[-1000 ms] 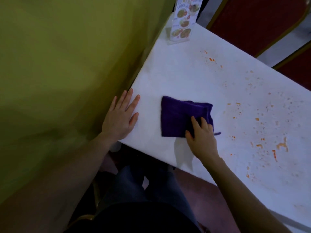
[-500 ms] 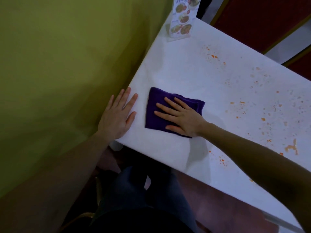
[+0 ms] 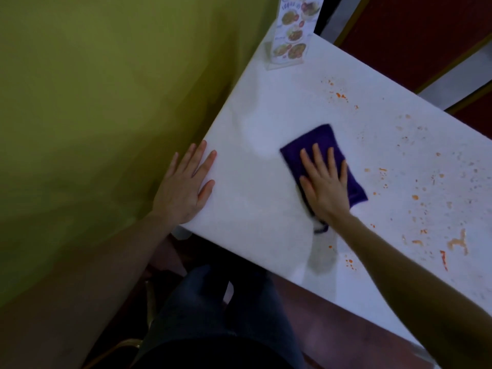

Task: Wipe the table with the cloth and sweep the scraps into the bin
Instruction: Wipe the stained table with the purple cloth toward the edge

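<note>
A folded purple cloth (image 3: 316, 141) lies on the white table (image 3: 266, 115) near its left end. My right hand (image 3: 324, 185) presses flat on the cloth with straight, spread fingers. My left hand (image 3: 185, 189) rests flat on the table's near left corner, fingers straight, holding nothing. Orange scraps and smears (image 3: 415, 198) are scattered over the table to the right of the cloth, with a few near the front edge (image 3: 350, 262). No bin is in view.
A standing menu card (image 3: 292, 30) sits at the table's far left corner. A yellow-green wall (image 3: 93, 115) runs along the table's left side. Red chair backs (image 3: 407, 33) stand behind the table. My legs are under the near edge.
My right hand has slid the cloth to the right, away from my left hand, and turned it so the fingers point away from me. The left hand has stayed put.
</note>
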Action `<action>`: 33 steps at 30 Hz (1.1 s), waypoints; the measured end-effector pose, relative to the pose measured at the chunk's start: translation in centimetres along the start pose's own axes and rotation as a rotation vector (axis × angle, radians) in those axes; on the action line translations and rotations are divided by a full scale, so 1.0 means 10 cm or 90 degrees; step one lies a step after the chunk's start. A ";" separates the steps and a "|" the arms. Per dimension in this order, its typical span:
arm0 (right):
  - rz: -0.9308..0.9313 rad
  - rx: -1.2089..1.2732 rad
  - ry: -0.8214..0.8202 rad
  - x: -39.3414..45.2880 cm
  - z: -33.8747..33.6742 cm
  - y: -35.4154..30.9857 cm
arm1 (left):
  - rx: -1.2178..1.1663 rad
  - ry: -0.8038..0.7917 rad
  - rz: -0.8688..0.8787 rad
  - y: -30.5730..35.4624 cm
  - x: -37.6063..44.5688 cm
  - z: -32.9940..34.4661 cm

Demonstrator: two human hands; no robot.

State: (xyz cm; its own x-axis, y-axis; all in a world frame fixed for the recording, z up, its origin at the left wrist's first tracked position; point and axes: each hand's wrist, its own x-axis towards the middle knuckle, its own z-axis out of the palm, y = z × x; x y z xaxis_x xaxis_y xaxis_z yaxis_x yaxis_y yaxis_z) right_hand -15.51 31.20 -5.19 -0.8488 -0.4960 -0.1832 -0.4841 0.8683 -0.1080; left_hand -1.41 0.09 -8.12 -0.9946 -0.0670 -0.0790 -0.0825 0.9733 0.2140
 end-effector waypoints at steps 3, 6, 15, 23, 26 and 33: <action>-0.143 -0.013 -0.029 -0.16 0.12 -0.53 | -0.004 0.002 0.006 -0.01 0.01 -0.01; -0.208 -0.017 -0.048 0.19 0.14 -0.98 | -0.004 0.004 0.006 -0.01 0.01 -0.01; -0.019 0.037 -0.018 1.65 -0.20 -0.85 | 0.000 0.006 0.002 -0.01 0.01 0.00; 0.108 0.055 0.013 0.89 -0.08 -0.58 | -0.001 0.001 -0.003 0.00 0.00 -0.02; 0.065 0.020 0.006 0.54 0.03 -0.92 | 0.000 -0.005 -0.005 -0.01 0.00 -0.03; -0.081 0.013 -0.001 1.21 -0.02 -1.38 | -0.009 -0.002 -0.006 0.01 0.00 -0.04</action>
State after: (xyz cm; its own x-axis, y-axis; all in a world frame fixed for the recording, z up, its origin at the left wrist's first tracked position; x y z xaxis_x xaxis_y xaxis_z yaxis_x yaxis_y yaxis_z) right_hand -19.18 13.22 -5.71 -0.7799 -0.6026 -0.1689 -0.5840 0.7978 -0.1500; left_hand -1.45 0.05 -7.71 -0.9937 -0.0751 -0.0834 -0.0923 0.9693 0.2277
